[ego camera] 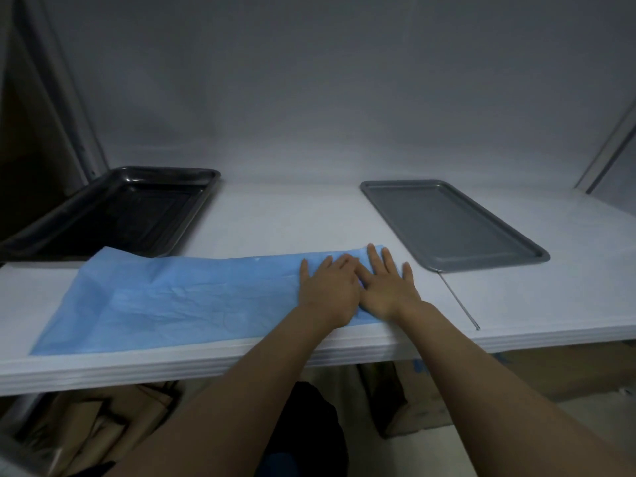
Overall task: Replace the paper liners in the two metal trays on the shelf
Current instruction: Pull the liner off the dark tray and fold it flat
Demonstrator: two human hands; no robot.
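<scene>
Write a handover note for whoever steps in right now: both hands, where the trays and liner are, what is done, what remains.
Hands: left hand and right hand lie flat, side by side, pressing the right end of the blue paper sheet.
The sheet is spread along the front of the white shelf, in neither tray.
Done: the black tray at rear left and the grey tray at right are bare.
Left: line both trays; only one sheet is visible.

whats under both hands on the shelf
The blue paper sheet, spread on the white shelf. The left hand and right hand press flat on its right end, hiding that part.
</scene>
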